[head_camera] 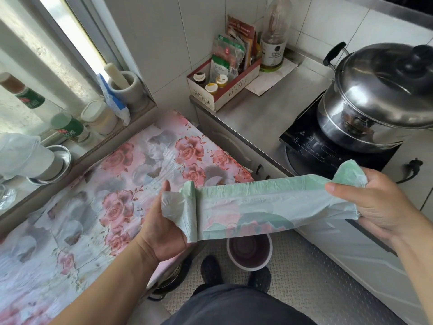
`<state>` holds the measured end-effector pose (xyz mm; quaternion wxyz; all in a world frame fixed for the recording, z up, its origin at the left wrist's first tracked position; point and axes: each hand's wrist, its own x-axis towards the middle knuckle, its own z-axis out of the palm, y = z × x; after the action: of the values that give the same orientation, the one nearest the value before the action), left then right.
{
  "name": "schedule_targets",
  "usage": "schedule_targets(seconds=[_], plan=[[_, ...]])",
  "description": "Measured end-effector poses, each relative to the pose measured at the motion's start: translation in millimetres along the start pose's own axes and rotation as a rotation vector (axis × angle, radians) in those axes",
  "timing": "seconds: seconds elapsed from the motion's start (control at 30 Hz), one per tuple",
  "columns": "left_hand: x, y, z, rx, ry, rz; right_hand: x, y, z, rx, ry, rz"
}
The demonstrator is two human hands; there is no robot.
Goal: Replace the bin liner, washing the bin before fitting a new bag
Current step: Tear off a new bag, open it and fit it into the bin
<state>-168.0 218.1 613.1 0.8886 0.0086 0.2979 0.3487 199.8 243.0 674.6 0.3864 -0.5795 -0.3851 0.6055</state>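
Observation:
A pale green bin bag (pixel 269 202), still folded into a long flat strip, is stretched sideways at waist height between both hands. My left hand (pixel 164 228) grips its left end, where the plastic bunches and hangs down. My right hand (pixel 377 205) pinches the right end, with a tuft sticking up above the thumb. Below the strip, on the floor, stands a small round white bin (pixel 249 252) with a dark purple inside and no liner in it. My dark shoes stand just in front of it.
A counter with a rose-patterned cover (pixel 98 207) runs along the left under a window sill holding jars and a mortar. Right is a steel worktop with a cardboard box of seasonings (pixel 225 85), an induction hob (pixel 328 148) and a large steel pot (pixel 379 95).

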Motion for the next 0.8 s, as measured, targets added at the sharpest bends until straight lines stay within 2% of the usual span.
schedule_targets(seconds=[0.17, 0.27, 0.33, 0.43, 0.6, 0.8], plan=[[2.9, 0.3, -2.1, 0.019, 0.031, 0.05, 8.6, 7.4, 5.5, -0.438, 0.094, -0.076], [5.5, -5.0, 6.0, 0.069, 0.004, 0.052, 12.1, 8.0, 31.1, -0.617, 0.163, -0.134], [7.1, -10.4, 14.2, 0.11, -0.004, 0.062, 10.2, 8.5, 57.0, -0.618, 0.147, -0.183], [9.9, -20.2, 29.4, 0.211, 0.015, 0.052, 6.1, 12.9, 97.4, -0.549, 0.019, -0.231], [16.0, -35.3, 44.7, 0.351, 0.084, 0.036, 5.6, 26.8, 137.6, -0.425, -0.213, -0.116], [13.6, -38.2, 46.3, 0.351, 0.14, 0.046, 8.2, 32.2, 140.9, -0.462, -0.229, -0.066]])
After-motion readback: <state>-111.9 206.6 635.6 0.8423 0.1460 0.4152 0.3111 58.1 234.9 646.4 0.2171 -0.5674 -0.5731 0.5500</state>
